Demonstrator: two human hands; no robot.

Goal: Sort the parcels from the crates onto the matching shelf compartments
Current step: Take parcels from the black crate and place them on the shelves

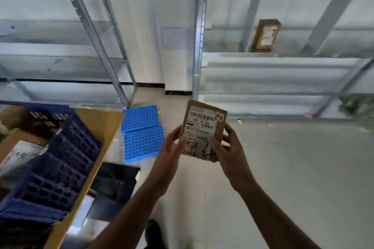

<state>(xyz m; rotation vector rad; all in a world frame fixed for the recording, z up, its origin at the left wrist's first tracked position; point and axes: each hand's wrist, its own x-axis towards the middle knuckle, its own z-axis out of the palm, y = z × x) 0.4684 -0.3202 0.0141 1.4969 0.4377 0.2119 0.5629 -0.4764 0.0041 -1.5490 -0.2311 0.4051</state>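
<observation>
One parcel (204, 131), held in the air above the floor (283, 178), between the crate on our left and the right rack.

Hands:
- Left hand (172, 147): fingers curled against the parcel's left edge.
- Right hand (228, 147): thumb on the printed label, fingers wrapped behind the right edge.
- Both hands grip the parcel; neither is spread.

Handling, as we judge it:
- It is a small brown cardboard box with flat sides, and it should be stiff enough to keep its shape under a firm grip.
- It is probably light, since our fingers alone carry it.
- The bare cardboard should not slip, though the label paper may be slicker.
- The best hold is on opposite side edges, as now.
- Thumbs should stay off the handwritten mark "2-2" (219, 117) at the label's upper right corner. We take that mark to name the compartment.
- We do not know what is inside, so it should be set down gently, not dropped.

Room, left to right:
- One dark blue lattice crate (50, 168) is next to a large brown carton (105, 127). We cannot tell whether the crate sits inside the carton or beside it.
- Two bright blue perforated panels (141, 131) lie flat on the floor, touching each other.
- One left rack (91, 26) of grey metal has shelves that look bare where we can see them.
- One right rack (283, 60) of the same metal has a second brown box (266, 34) standing upright on an upper shelf.
- The floor is pale and smooth, with a few small coloured scraps scattered on it.
</observation>
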